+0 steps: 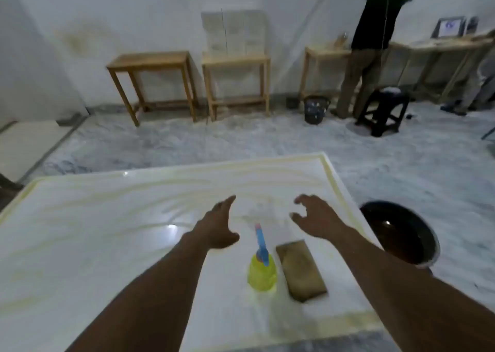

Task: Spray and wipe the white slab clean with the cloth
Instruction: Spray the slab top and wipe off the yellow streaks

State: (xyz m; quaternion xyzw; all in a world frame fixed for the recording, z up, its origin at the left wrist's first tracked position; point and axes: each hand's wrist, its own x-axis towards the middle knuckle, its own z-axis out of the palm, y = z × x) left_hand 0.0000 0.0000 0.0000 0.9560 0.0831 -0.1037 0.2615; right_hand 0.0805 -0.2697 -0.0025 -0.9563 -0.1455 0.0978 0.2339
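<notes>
The white slab [107, 231] fills the foreground, streaked with yellowish smears and edged by a yellow border. A yellow spray bottle with a blue nozzle [262, 270] stands on it near the front right. Just right of the bottle lies a folded brown cloth [301, 270]. My left hand [219, 224] hovers over the slab beyond and left of the bottle, fingers spread, holding nothing. My right hand [317, 216] hovers beyond the cloth, fingers curled and apart, holding nothing.
A dark round basin of brownish water [400, 233] sits on the floor at the slab's right edge. Wooden tables [152, 62] line the far wall. A person [372, 46] stands at the back right beside a black stool [383, 111] and a small bucket [314, 109].
</notes>
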